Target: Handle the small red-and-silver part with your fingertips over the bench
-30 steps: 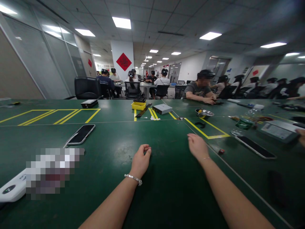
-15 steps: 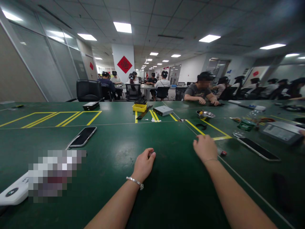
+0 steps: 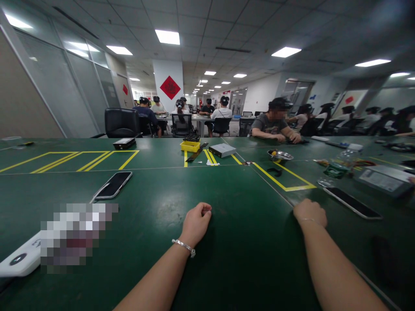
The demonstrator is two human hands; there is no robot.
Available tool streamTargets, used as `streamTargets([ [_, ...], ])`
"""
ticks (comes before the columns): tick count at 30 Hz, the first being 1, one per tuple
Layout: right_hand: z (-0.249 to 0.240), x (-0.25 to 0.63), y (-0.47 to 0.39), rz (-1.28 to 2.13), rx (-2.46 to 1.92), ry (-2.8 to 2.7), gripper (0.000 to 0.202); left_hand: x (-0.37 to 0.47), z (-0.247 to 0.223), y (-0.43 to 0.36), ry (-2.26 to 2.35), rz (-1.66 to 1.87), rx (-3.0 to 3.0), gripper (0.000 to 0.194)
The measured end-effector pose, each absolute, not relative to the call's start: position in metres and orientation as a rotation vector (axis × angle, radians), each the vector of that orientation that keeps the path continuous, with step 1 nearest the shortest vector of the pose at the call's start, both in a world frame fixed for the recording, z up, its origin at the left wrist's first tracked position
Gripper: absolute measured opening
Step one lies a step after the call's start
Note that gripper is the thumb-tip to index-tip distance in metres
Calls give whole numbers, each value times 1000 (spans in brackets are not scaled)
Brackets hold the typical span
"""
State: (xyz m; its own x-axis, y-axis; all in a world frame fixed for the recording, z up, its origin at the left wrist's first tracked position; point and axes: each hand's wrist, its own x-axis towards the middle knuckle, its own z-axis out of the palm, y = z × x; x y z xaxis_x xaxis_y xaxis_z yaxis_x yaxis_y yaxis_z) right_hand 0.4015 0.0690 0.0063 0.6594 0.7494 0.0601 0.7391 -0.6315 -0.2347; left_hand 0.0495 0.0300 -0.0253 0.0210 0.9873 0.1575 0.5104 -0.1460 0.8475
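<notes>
My left hand, with a silver bracelet at its wrist, rests on the green table. Its fingers curl in towards the thumb, and nothing shows in them. Further right, my right hand is low over the tabletop with its fingers bent under, back of the hand up. It covers the spot where a small red and dark item lay. Whether that item is in the fingers is hidden. A phone lies just right of this hand, and a yellow tape outline is beyond it.
Left are another phone and a white device, partly pixelated. Further back stand a yellow tray, a grey metal box and a metal bowl. A bottle lies right. A person sits across the table.
My right hand has moved right and slightly towards me, over the small red item, which is now out of sight. My left hand stays nearly still. The person opposite has shifted their hands.
</notes>
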Motion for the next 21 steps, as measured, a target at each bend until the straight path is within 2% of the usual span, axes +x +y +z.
streamTargets([
  [10,7,395,71,21,-2693,-1288,40,52,-21,28,1539,1021,1725,17],
  [15,26,351,75,-90,-2433,-1483,34,52,-21,28,1525,991,1737,17],
  [17,29,318,75,85,-2228,-1607,31,52,-20,27,1524,979,1752,19],
  [21,16,243,63,644,-1732,-1748,21,55,-18,22,1534,964,1781,30],
])
